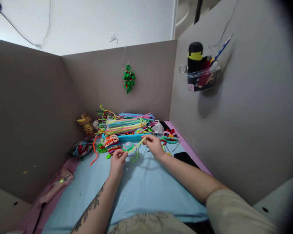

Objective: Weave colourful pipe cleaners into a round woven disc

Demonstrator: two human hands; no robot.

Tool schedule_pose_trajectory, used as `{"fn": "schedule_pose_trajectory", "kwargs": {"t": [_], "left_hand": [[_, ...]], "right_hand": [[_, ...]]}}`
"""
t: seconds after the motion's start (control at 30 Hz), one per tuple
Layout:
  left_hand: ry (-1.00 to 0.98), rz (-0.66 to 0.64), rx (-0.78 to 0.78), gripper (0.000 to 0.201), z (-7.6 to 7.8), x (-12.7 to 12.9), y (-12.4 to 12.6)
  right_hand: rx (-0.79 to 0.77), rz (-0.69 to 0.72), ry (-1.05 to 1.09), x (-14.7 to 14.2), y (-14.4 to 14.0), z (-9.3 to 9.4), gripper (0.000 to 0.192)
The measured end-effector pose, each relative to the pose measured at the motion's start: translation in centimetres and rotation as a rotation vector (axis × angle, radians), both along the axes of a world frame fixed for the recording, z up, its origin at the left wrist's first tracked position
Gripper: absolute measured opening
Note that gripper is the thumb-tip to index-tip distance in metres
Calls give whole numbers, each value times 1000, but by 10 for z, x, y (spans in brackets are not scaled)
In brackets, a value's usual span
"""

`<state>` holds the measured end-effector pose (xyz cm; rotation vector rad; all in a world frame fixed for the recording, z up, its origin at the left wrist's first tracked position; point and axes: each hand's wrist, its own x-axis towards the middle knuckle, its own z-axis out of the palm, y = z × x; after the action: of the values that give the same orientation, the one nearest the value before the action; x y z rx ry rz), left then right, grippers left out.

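Observation:
Between my two hands runs a yellow pipe cleaner (136,145), pinched at either end. My left hand (118,161) has its fingertips closed on the lower end, and my right hand (154,146) pinches the upper end, so it slants up to the right. Just behind it lies a round pink and teal coiled piece (128,146). Loops of green and purple pipe cleaner (135,157) hang below; whether they join the yellow one I cannot tell. Left of that sit striped coiled pieces (111,143) in orange, cream and other colours.
A heap of pipe cleaners (127,125) lies at the back around a blue tray (134,137). At left are a dark bowl (80,149) and a pink glue gun (57,187) with a green light. A black phone (186,159) lies at right. A clear bin (202,79) hangs on the right wall.

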<state>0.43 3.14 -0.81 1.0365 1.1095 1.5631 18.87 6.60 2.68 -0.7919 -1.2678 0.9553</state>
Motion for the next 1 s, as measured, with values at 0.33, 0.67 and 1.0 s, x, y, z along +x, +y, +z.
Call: {"fn": "schedule_pose_trajectory", "kwargs": {"t": [0.33, 0.67, 1.0], "left_hand": [[69, -35, 100, 28, 11, 8, -11], [60, -10, 151, 28, 7, 8, -11], [148, 11, 207, 22, 4, 10, -15]], "right_hand": [[-354, 192, 206, -17, -4, -10, 33], [-216, 108, -134, -22, -21, -14, 21], [-310, 432, -59, -33, -35, -13, 38]]}}
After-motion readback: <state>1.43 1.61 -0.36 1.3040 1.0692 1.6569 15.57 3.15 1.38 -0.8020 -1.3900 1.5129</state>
